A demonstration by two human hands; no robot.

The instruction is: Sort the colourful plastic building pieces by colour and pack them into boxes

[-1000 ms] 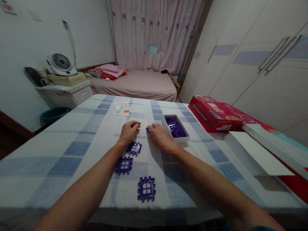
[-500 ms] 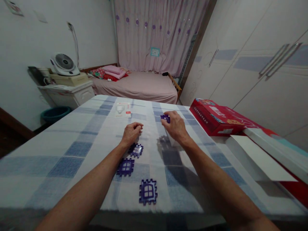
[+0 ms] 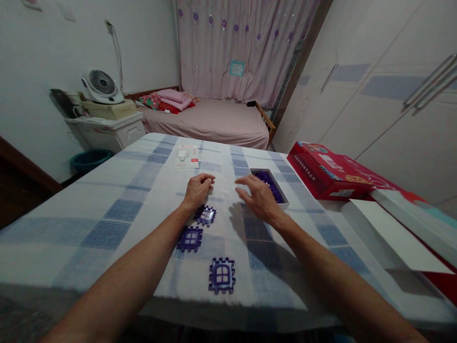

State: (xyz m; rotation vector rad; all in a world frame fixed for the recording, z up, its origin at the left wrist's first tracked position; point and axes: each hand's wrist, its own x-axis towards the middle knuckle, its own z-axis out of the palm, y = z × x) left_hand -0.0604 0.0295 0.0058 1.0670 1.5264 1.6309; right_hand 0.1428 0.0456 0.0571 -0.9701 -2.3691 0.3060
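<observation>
My right hand [image 3: 257, 196] is open above the tablecloth, thumb and fingers apart with nothing between them. Just behind and right of it lies a shallow white-rimmed box [image 3: 285, 205] holding purple plastic pieces [image 3: 274, 186], partly hidden by the hand. My left hand [image 3: 198, 190] rests on the table with its fingers curled closed, and no object shows in it. Near its wrist is a purple window-shaped tile with notched edges [image 3: 206, 216]. A second purple window tile [image 3: 190, 239] lies closer to me, and a third window tile [image 3: 222, 275] lies near the front edge.
A clear-and-white package with a bulb-like item [image 3: 187, 157] lies at the back of the checked tablecloth [image 3: 117, 209]. A red box [image 3: 321, 171] stands at the right, with a white open carton flap [image 3: 396, 238] in front. Beyond the table is a bed [image 3: 214, 119].
My right hand has let go of the box with the purple pieces, which now lies flat on the table. The left hand stays curled in place. The view has shifted slightly.
</observation>
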